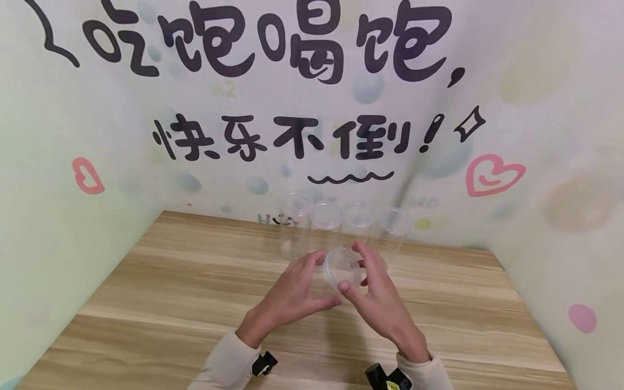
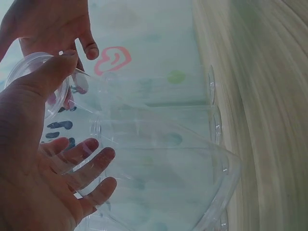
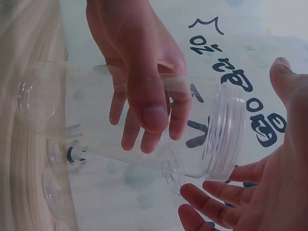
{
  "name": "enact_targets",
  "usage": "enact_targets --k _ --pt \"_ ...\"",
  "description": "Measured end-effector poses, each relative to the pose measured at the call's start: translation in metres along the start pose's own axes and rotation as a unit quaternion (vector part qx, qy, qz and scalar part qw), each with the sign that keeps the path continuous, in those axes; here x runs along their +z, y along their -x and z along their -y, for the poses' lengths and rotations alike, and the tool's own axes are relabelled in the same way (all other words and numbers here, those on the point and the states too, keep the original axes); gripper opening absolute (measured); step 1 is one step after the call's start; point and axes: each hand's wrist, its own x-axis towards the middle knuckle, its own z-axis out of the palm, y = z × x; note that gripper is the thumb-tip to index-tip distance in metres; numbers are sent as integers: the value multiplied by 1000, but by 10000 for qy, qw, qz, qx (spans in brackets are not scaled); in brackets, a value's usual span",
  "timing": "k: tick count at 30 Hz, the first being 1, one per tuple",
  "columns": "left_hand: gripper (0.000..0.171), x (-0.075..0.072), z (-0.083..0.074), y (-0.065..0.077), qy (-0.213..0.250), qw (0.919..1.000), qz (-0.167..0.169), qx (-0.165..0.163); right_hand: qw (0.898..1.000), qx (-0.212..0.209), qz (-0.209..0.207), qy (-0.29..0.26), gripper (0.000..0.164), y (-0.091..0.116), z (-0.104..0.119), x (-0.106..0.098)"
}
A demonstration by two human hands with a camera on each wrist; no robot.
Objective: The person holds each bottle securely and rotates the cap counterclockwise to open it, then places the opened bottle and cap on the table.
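Observation:
A clear plastic jar (image 2: pixel 163 159) with a ridged clear screw lid (image 3: pixel 225 134) is held up over the table. My left hand (image 1: pixel 292 290) grips its upper body, thumb on one side and fingers on the other, as the left wrist view shows. The lid end faces up toward the head camera. Around the lid my right hand (image 1: pixel 382 303) is spread, with its thumb standing off from the rim in the right wrist view. Its fingertips (image 3: pixel 192 192) are close by the lid's lower edge.
Several similar clear jars (image 1: pixel 294 238) stand upright in a row at the back of the wood-grain table (image 1: pixel 195 292), by the printed wall sheet (image 1: pixel 273 97). They are just beyond both hands. Side walls (image 1: pixel 63 233) flank the table.

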Motion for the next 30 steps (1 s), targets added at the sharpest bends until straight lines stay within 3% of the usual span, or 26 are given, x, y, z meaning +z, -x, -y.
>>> enact_targets --k 8,12,21,30 --pt "87 1 -1 2 -12 10000 -67 25 9884 380 -496 1387 77 1 11 9" --pt "87 1 -2 1 -67 9999 -69 102 9832 388 -611 1675 78 2 12 10" --pt "84 2 -1 0 -259 9992 -81 288 9882 577 -247 1394 78 2 14 5" --pt "84 4 2 0 -405 9979 -61 497 9926 372 1 1152 75 2 12 -2"
